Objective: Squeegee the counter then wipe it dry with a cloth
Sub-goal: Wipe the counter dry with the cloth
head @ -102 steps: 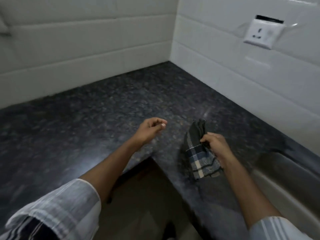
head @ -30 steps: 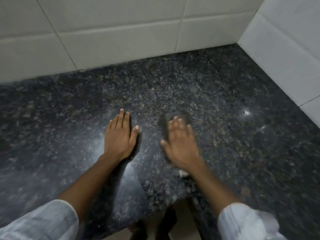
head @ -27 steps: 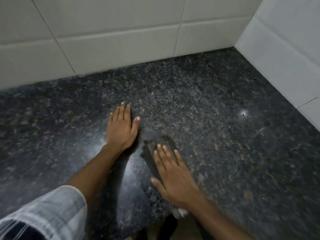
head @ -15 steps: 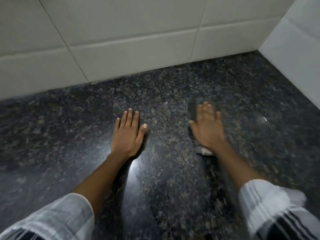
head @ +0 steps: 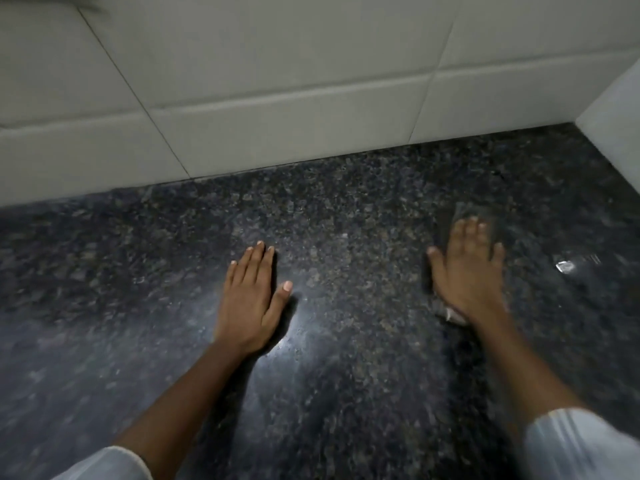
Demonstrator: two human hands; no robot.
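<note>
Worktop of dark speckled granite (head: pixel 346 209): left hand (head: pixel 249 299) rests flat, fingers straight, grip released. Further right, right hand (head: pixel 467 275) presses a dark folded cloth (head: pixel 465 213) flat, its length toward the white tiled wall (head: pixel 277 98).

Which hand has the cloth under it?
The right hand presses the cloth flat on the counter. The left hand rests on bare stone.

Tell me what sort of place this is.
Probably a kitchen or similar wet room at home: a dark speckled stone counter meets a white tiled wall at a corner, and the right hand presses a cloth flat on it.
</note>
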